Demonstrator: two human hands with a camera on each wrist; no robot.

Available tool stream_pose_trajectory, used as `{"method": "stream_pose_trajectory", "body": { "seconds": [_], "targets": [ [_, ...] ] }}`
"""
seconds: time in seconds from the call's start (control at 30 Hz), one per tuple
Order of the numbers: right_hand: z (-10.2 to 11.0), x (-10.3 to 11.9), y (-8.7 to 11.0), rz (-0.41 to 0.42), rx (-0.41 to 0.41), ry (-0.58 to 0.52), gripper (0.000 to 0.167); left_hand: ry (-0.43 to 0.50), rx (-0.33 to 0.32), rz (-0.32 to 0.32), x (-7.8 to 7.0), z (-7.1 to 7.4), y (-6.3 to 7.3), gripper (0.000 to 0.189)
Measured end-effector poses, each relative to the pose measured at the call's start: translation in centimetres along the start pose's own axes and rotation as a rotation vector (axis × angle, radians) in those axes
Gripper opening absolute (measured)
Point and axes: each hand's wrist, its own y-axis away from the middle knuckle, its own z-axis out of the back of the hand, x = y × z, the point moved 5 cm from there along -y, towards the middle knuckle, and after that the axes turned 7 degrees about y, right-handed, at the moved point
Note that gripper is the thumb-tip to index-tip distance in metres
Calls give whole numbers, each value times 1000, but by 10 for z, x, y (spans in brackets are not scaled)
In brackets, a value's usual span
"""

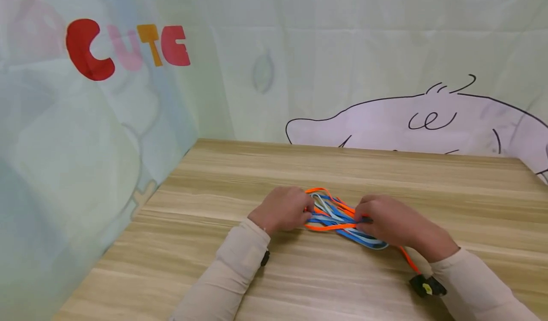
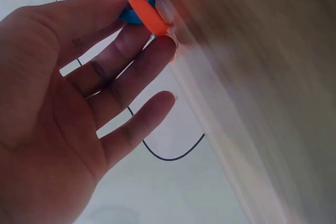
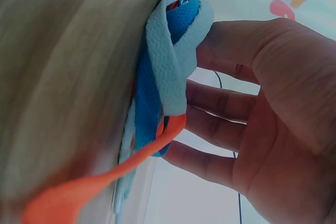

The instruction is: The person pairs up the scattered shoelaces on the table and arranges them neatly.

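Observation:
A loose bundle of flat shoelaces point(image 1: 331, 218) in orange, blue and pale blue lies on the table between both hands. At its left end my left hand point(image 1: 284, 209) pinches the loops; in the left wrist view, the thumb and index finger meet at the laces point(image 2: 137, 3) while the little finger stands free. My right hand point(image 1: 391, 221) holds the right part of the bundle. Seen from the right wrist, its thumb and fingers bend against the pale blue and blue laces point(image 3: 170, 61). One orange lace end point(image 3: 94, 184) trails off toward me.
The wood-grain table point(image 1: 342, 283) spreads around the hands. A printed cloth backdrop point(image 1: 257, 73) rises behind the table's back edge and along its left side. A small black device point(image 1: 428, 285) sits by the right wrist.

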Motion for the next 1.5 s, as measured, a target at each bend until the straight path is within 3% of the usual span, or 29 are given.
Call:
{"method": "stream_pose_trajectory", "body": {
  "seconds": [0.27, 0.47, 0.77, 1.23, 1.5],
  "targets": [
    [2, 0, -2, -7, 14, -55, 11, 36, -69, -11, 2, 5, 1, 27],
    [2, -3, -2, -41, 32, -80, 14, 57, -98, -10, 1, 7, -1, 17],
    [4, -7, 0, 14, 36, -206, 14, 160, -134, 18, 5, 4, 2, 13],
    [14, -21, 10, -81, -7, -391, 13, 452, -103, 4, 17, 8, -6, 14],
    [20, -29, 12, -116, -46, -385, 12, 640, -137, -6, 18, 4, -5, 14]
  ]
}}
